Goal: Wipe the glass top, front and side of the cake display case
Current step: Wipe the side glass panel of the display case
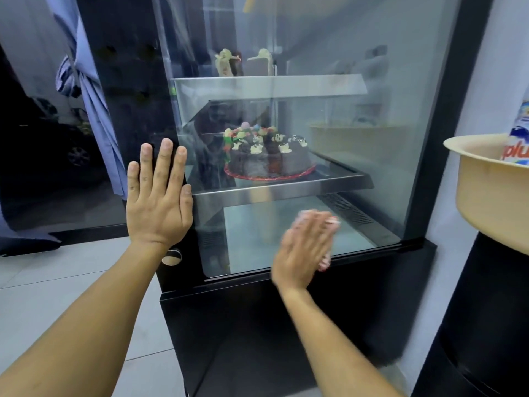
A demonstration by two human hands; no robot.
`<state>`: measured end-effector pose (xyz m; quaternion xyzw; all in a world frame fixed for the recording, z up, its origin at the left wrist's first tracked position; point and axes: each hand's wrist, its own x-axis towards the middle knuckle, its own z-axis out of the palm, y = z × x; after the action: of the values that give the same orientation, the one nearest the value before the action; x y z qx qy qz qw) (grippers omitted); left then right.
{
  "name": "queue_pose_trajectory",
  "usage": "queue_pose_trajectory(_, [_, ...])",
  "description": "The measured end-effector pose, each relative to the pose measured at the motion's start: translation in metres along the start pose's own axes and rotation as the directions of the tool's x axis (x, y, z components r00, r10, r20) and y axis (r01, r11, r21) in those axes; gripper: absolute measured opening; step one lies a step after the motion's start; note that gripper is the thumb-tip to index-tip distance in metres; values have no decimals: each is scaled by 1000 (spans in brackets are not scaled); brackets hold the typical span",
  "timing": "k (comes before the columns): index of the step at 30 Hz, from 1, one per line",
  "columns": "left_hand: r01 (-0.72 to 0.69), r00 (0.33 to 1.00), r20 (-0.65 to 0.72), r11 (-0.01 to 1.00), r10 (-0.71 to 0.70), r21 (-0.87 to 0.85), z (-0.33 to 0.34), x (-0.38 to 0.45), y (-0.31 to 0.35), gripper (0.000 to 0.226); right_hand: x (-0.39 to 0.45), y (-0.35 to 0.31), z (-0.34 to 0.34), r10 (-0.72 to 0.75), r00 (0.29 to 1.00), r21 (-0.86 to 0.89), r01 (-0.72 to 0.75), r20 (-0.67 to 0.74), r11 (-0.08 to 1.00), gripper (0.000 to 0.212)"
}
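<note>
Pressing flat, the spread left hand [159,196] and cloth-backed right hand [307,245] meet the display case [372,167] glass.

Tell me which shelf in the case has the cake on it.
The middle shelf: it carries the chocolate cake. The top shelf holds only two pale figurines.

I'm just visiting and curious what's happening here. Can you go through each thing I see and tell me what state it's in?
left hand: flat, fingers straight, pressed on the case's corner edge.
right hand: blurred, pressing a cloth on the glass.
cloth: mostly hidden under the right hand.
glass panel: shut, reflective.
cake: whole, on the middle shelf.
top shelf: holds two pale figures.
beige bowl: upright, holds a packet.
</note>
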<state>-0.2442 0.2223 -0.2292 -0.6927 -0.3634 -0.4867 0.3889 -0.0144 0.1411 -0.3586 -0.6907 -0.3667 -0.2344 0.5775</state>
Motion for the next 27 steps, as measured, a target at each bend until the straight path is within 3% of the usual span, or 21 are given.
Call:
queue_pose_trajectory(1, [-4, 1000, 2, 1000, 4, -5, 0, 0, 0, 61, -21, -9, 5, -231, 966, -16, 234, 116, 972, 60])
queue_pose_trajectory(3, [-2, 1000, -2, 1000, 2, -9, -1, -1, -1, 61, -45, -12, 7, -582, 764, -43, 615, 279, 787, 59])
queue_pose_trajectory(4, [2, 1000, -4, 1000, -2, -10, -1, -1, -1, 61, -39, -7, 6, -670, 681, -63, 714, 297, 698, 58])
queue_pose_trajectory(5, [5, 1000, -7, 1000, -5, -18, 0, -2, -1, 61, -25, 1, 2, -709, 643, -91, 756, 288, 648, 59])
queue_pose_trajectory(6, [4, 1000, -8, 1000, -4, -26, 0, -2, 0, 61, -7, 11, -2, -703, 661, -121, 746, 263, 655, 59])
queue_pose_trajectory(8, [15, 1000, -7, 1000, -15, -23, 0, -2, -1, 61, 31, 40, -12, -551, 814, -158, 578, 182, 801, 59])
queue_pose_trajectory(10, [15, 1000, -9, 1000, -16, -26, 1, -2, 0, 61, 67, 69, -27, -217, 976, -140, 219, 30, 966, 58])
queue_pose_trajectory(11, [11, 1000, -14, 1000, -12, -23, 1, -2, 1, 61, 85, 82, -34, -26, 999, -74, 23, -40, 997, 60])
queue_pose_trajectory(12, [9, 1000, -21, 1000, -10, -17, 1, -2, 1, 61, 99, 89, -41, 173, 982, 29, -171, -82, 985, 62])
queue_pose_trajectory(14, [10, 1000, -28, 1000, -10, -16, 1, -1, 1, 61, 113, 87, -46, 503, 860, 229, -474, -87, 850, 70])
queue_pose_trajectory(16, [16, 1000, -24, 1000, -16, -18, 1, -2, 2, 60, 100, 58, -40, 644, 758, 258, -604, -106, 754, 73])
queue_pose_trajectory(17, [15, 1000, -24, 1000, -15, -15, 1, -1, 2, 60, 82, 39, -31, 607, 783, 208, -577, -133, 790, 72])
queue_pose_trajectory(18, [13, 1000, -20, 1000, -13, -12, 1, -1, 1, 60, 59, 21, -21, 505, 852, 144, -488, -133, 861, 70])
queue_pose_trajectory(19, [14, 1000, -16, 1000, -14, -13, 0, -2, 1, 61, 34, 6, -13, 317, 945, 71, -312, -82, 947, 67])
queue_pose_trajectory(20, [13, 1000, -17, 1000, -13, -15, 0, -2, 0, 61, 16, 0, -7, 44, 999, -3, -44, 10, 999, 65])
queue_pose_trajectory(21, [9, 1000, -19, 1000, -9, -12, -1, -1, 0, 60, 10, 4, -6, -247, 962, -45, 253, 114, 966, 63])
queue_pose_trajectory(22, [6, 1000, -19, 1000, -6, -5, -1, -1, 0, 60, 22, 16, -10, -494, 850, -55, 511, 181, 858, 62])
queue_pose_trajectory(23, [5, 1000, -18, 1000, -5, -3, -1, -1, 1, 60, 44, 32, -18, -646, 737, -72, 668, 199, 741, 62])
queue_pose_trajectory(24, [5, 1000, -19, 1000, -5, -10, -1, -1, 1, 60, 67, 46, -27, -687, 700, -95, 711, 198, 697, 63])
queue_pose_trajectory(25, [7, 1000, -22, 1000, -7, -20, 0, -1, 1, 60, 91, 60, -36, -637, 753, -122, 657, 168, 744, 64])
queue_pose_trajectory(27, [11, 999, -30, 999, -12, -37, 0, -1, 1, 60, 135, 92, -51, -262, 965, -108, 261, 5, 959, 62])
